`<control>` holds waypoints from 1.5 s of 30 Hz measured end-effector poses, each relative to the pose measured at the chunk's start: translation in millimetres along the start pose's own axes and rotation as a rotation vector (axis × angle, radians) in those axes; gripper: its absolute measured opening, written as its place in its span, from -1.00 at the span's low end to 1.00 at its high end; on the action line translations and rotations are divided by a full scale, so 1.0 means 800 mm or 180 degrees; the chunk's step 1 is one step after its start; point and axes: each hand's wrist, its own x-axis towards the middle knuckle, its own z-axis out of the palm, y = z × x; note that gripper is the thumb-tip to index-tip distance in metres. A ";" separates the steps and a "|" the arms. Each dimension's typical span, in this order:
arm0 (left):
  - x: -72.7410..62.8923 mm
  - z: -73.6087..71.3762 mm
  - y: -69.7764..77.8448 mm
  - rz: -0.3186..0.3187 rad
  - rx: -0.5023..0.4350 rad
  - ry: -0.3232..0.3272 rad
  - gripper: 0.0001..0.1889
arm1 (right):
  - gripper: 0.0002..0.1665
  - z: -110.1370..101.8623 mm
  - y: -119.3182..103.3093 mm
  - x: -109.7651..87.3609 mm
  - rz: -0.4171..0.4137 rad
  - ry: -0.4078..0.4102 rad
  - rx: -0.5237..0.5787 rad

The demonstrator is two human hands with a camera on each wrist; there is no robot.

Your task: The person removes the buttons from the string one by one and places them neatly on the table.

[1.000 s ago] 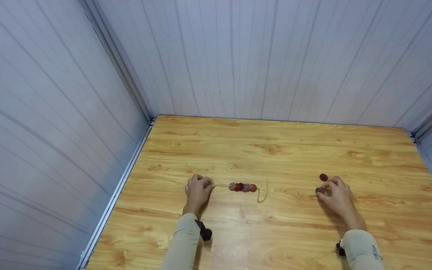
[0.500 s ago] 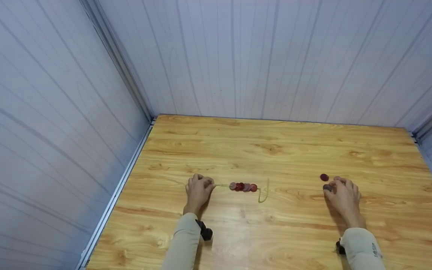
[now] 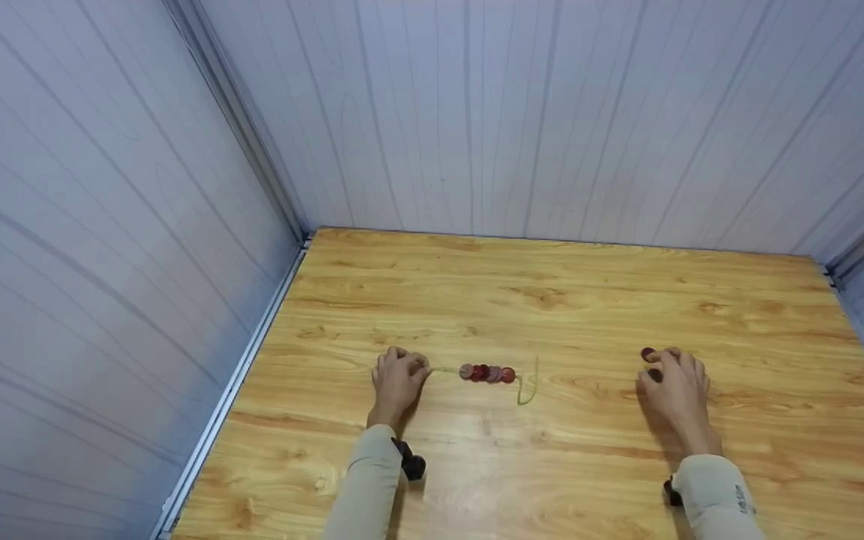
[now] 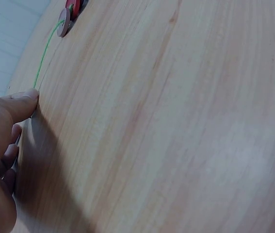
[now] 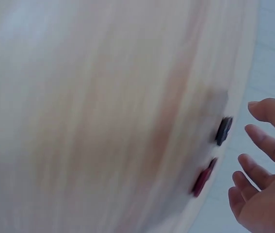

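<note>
With thumb and forefinger, my left hand (image 3: 396,384) pinches one end of a thin yellow-green cord (image 4: 42,59). A row of overlapping red, dark red and pinkish buttons (image 3: 485,373) is threaded on it, lying on the table. The cord's loose end (image 3: 526,399) bends in a hook to the right of the row. Over at the right, my right hand (image 3: 679,391) hovers with fingers parted and holds nothing. Below its fingertips lie a blackish button (image 5: 223,131) and a dark red button (image 5: 204,178), slightly apart.
The wood-grain table (image 3: 544,300) meets a pale panel wall (image 3: 432,120) at the back. Another panel wall (image 3: 102,247) borders it on the left, with a metal rail at its foot. A black wrist camera (image 3: 411,463) sits below the left sleeve.
My right hand shifted the blackish button a little to the right, then released it; its fingers now spread above both loose buttons. The left hand and the threaded row stay in place.
</note>
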 end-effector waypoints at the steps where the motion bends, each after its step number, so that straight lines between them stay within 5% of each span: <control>1: 0.000 0.000 0.000 0.0002 -0.0002 0.0001 -0.93 | -0.60 0.001 -0.004 0.001 -0.0032 0.0016 0.0017; 7: 0.000 0.000 0.000 -0.0003 0.0028 -0.0045 -0.93 | -0.61 0.018 -0.031 0.006 -0.0293 0.0122 0.0247; 22: 0.000 0.000 -0.001 -0.0004 0.0051 0.0005 -0.93 | -0.63 0.073 -0.089 0.009 -0.0510 -0.0096 0.0844; 45: 0.000 0.002 -0.004 0.0053 0.0026 0.0036 -0.92 | -0.65 0.133 -0.160 0.000 -0.0822 -0.0422 0.0531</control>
